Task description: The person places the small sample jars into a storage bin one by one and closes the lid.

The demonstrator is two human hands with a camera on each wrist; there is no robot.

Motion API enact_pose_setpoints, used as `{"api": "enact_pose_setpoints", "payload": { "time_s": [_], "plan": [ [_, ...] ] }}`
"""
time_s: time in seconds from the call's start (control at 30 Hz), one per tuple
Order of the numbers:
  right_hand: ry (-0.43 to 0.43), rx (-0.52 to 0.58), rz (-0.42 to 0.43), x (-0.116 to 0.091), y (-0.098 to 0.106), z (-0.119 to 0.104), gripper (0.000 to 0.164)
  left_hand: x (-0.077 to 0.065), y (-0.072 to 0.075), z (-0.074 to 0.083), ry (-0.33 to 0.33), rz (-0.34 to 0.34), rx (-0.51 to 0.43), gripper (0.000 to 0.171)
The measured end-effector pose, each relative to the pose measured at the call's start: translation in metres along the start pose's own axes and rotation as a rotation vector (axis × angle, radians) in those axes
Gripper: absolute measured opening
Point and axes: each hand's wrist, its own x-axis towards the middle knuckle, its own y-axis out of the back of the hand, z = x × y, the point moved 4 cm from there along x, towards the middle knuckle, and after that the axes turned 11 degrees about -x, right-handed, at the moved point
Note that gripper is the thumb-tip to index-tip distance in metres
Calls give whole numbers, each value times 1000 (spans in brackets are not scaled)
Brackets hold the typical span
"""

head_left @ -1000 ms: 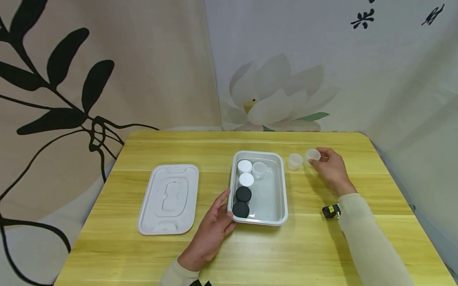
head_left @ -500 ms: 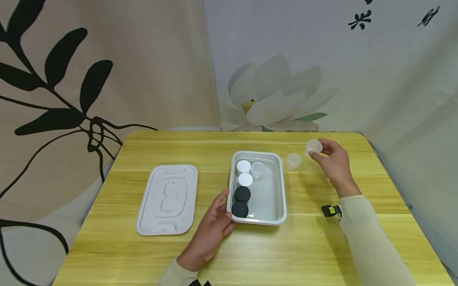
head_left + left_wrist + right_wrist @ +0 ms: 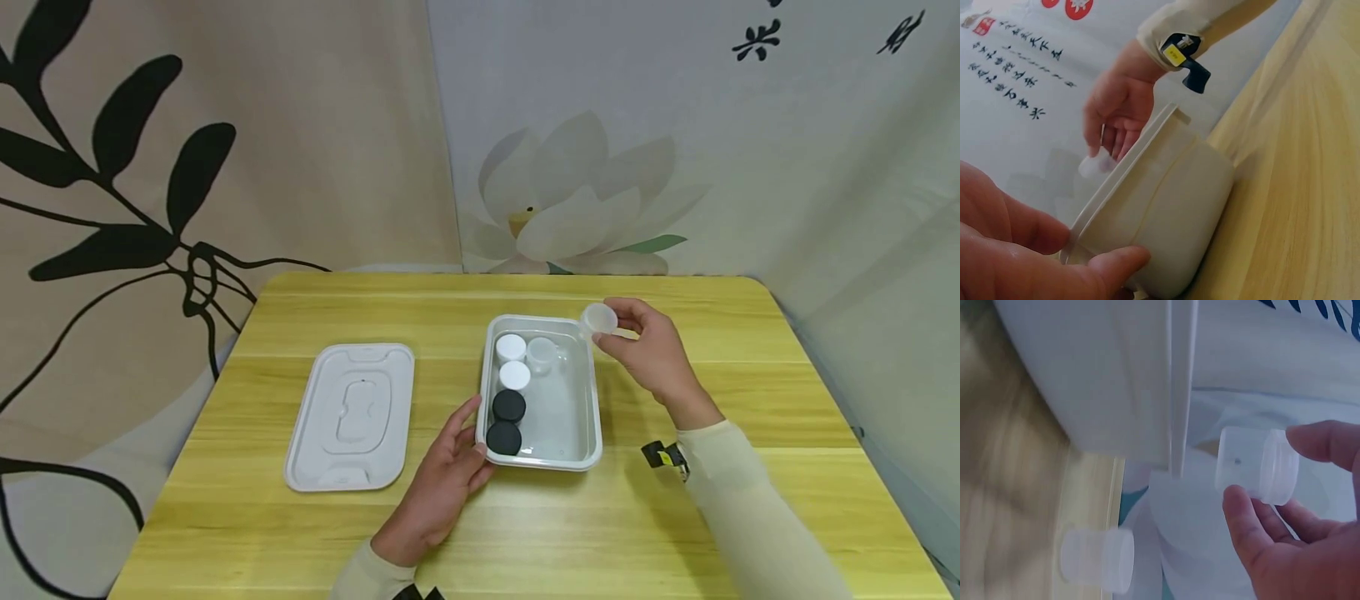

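Note:
My left hand grips the front left corner of a white plastic box, its thumb and fingers at the rim. Inside, along the left side, stand two white-capped jars, two black-capped jars and a translucent jar. My right hand pinches another small translucent jar between thumb and fingertips. In the head view this jar overlaps the box's back right corner; in the right wrist view it is raised above rim height. One more translucent jar stands on the table, hidden behind my right hand in the head view.
A white lid with a moulded centre lies flat left of the box. The wooden table ends at its back edge against patterned curtains. A dark strap device sits at my right wrist.
My right hand first lifted the translucent jar slightly back, then carried it left to the box's back right corner. My left hand and the box have stayed put.

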Motion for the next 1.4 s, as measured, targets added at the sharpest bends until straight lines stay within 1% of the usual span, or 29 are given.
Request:
{"api": "enact_pose_setpoints", "payload": {
  "time_s": [0.2, 0.37, 0.67, 0.77, 0.9, 1.0, 1.2, 1.4],
  "plan": [
    [12, -46, -93, -6, -19, -9, 56, -1, 0, 0, -3, 14, 9, 65],
    [21, -87, -161, -9, -37, -12, 54, -1, 1, 0, -2, 12, 10, 65],
    [33, -152, -202, -11, -58, -15, 52, -2, 2, -1, -5, 6, 6, 66],
    [51, -199, -228, -11, -63, -17, 50, -2, 3, -1, -5, 7, 10, 66],
    [75, -294, -251, -11, -68, -21, 48, -2, 2, -1, -8, 7, 15, 65],
    [77, -354, -243, -11, -66, -24, 47, -2, 1, -1, -10, 0, 18, 65],
    [96, -394, -249, -10, -66, -27, 47, -4, 0, 0, -12, -5, 28, 65],
    [78, -414, -263, -8, -71, -27, 49, -3, -2, 0, -10, -13, 13, 65]
  ]
}}
